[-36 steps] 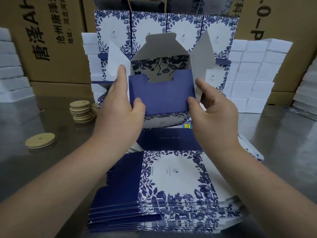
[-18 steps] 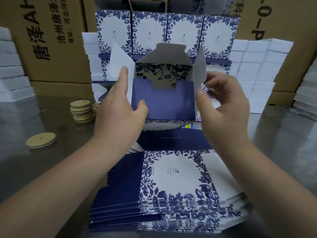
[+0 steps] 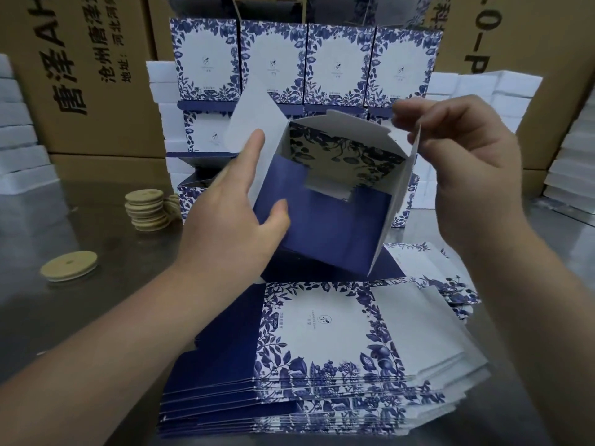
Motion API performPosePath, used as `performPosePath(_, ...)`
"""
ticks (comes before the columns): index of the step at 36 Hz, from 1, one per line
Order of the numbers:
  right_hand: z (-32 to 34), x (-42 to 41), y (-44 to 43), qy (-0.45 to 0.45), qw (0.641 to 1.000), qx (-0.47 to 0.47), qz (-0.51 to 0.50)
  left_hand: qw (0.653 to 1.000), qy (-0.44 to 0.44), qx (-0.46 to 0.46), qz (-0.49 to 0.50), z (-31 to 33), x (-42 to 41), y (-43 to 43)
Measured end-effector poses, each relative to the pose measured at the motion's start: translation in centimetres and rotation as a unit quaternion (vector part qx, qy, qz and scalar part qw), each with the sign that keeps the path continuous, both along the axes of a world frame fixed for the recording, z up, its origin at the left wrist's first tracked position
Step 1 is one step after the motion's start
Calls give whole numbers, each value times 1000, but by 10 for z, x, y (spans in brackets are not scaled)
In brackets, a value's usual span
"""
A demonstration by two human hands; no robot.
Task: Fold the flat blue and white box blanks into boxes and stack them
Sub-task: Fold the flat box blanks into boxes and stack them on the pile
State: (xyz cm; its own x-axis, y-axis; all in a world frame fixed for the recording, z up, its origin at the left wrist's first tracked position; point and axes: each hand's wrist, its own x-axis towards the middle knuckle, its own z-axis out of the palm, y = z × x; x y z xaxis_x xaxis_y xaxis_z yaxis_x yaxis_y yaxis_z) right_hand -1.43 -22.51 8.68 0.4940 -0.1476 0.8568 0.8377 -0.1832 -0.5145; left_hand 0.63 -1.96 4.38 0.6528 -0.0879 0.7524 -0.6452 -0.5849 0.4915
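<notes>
Holding half-folded blue-and-white cardboard box (image 3: 347, 156) above pile of flat printed blanks (image 3: 322, 320), open end up. Bracing left wall (image 3: 269, 165) with left hand (image 3: 225, 226), fingers straight, thumb on navy panel (image 3: 338, 230). Pinching upright white right flap (image 3: 413, 152) with right hand (image 3: 467, 169), nearer one; fold presumably inward, leftward.

Matt cardboard box (image 3: 325, 220); dull, smooth metal table (image 3: 80, 304).
</notes>
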Motion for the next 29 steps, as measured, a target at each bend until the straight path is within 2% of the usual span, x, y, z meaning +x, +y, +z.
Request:
performPosePath(7,1,-2,1,17,997,-29,74,1000,-10,2,-7,0,2,0)
performPosePath(11,2,-3,1,25,995,-48,83,1000,-27,14,-5,-2,1,-1)
performPosePath(20,4,-10,2,-4,984,-172,-47,999,-27,18,-5,1,1,-1)
performPosePath(24,3,-10,4,-23,986,-160,-33,1000,-21,13,-7,2,0,-1)
performPosePath(29,4,-13,6,-18,970,-227,-83,1000,-13,13,-9,2,0,-1)
